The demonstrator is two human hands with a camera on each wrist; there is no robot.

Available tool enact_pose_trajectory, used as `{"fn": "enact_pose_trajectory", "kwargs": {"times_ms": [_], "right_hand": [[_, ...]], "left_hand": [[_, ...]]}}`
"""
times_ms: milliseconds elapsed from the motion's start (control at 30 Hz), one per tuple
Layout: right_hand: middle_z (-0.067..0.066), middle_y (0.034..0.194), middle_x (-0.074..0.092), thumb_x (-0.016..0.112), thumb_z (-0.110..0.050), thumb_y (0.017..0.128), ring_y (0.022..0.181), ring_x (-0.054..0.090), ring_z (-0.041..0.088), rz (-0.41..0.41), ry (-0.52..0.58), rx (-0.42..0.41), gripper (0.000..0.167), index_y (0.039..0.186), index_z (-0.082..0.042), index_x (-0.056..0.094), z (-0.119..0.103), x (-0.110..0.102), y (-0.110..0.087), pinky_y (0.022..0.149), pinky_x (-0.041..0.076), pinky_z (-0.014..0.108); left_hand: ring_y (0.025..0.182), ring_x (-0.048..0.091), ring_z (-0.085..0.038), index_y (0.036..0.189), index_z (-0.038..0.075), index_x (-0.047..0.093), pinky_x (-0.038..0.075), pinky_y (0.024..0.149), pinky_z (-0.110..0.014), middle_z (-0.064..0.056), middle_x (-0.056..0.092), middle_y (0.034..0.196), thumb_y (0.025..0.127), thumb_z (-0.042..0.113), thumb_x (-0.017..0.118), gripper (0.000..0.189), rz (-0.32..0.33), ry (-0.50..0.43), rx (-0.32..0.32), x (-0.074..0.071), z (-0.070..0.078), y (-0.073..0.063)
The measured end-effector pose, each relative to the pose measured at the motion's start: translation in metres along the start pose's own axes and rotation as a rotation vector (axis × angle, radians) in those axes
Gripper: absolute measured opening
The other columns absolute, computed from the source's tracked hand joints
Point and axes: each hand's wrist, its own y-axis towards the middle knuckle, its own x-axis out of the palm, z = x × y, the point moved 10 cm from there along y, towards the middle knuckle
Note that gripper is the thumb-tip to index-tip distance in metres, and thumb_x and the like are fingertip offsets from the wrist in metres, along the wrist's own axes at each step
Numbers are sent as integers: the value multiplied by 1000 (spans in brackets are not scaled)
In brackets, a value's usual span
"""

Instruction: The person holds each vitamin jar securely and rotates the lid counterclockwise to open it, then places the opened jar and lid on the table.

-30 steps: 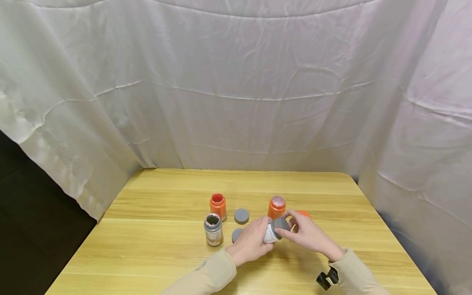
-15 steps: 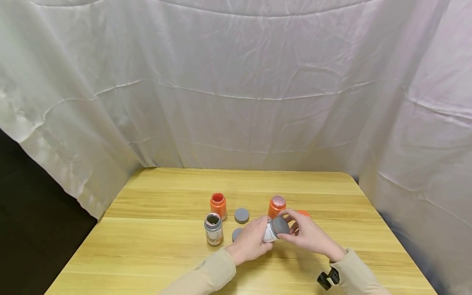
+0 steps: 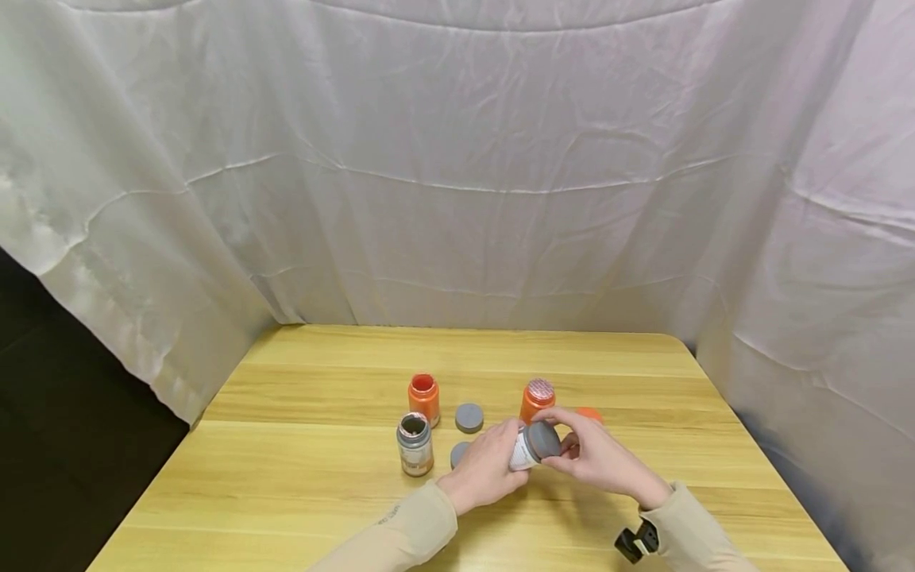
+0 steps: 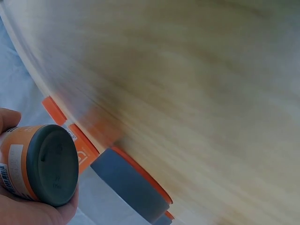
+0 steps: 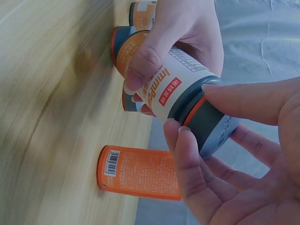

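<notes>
My left hand [image 3: 486, 469] grips a grey supplement bottle [image 5: 171, 86] with a white and orange label around its body. The bottle is tilted, its capped end pointing right, its grey base [image 4: 54, 164] facing the left wrist camera. At that end, the thumb and fingers of my right hand [image 3: 604, 454] pinch the grey screw cap [image 5: 211, 124]. An orange line shows along the cap's lower edge, right against the bottle's grey shoulder. Just behind the hands stands an orange bottle [image 3: 536, 403] without a cap, a silvery seal across its mouth.
To the left stand an uncapped orange bottle [image 3: 424, 403] and an uncapped grey bottle [image 3: 415, 457]. Two grey caps [image 3: 469, 418] lie between them and the hands, one partly hidden by my left hand. An orange cap [image 3: 590, 414] lies behind my right hand. Grey curtains [image 3: 500, 238] surround the wooden table [image 3: 322, 477].
My right fingers have shifted around the cap, and more of its flat top shows. The left hand and its bottle have stayed nearly still.
</notes>
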Motion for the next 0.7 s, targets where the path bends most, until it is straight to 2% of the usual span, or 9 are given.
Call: {"fn": "enact_pose_trajectory", "kwargs": {"times_ms": [300, 467, 700], "right_hand": [[13, 122, 64, 76, 1, 84, 80, 65, 6, -4, -11, -30, 53, 132, -10, 55, -4, 0, 1, 72, 59, 25], [10, 118, 65, 77, -9, 87, 81, 63, 6, 9, -16, -35, 46, 128, -14, 57, -7, -1, 1, 72, 58, 25], [8, 119, 65, 75, -23, 92, 91, 63, 11, 22, -22, -45, 37, 124, -17, 58, -10, -2, 0, 72, 57, 25]], "left_hand": [[95, 59, -9, 125, 11, 50, 50, 82, -23, 1, 64, 110, 82, 22, 80, 53, -1, 0, -6, -1, -1, 1], [94, 59, -8, 125, 10, 50, 50, 80, -21, 1, 64, 110, 83, 21, 79, 53, -4, -1, 0, -1, 0, 1], [95, 59, -8, 127, 10, 49, 49, 81, -20, 2, 64, 111, 84, 22, 79, 54, -17, -2, -4, 1, 0, 1]]}}
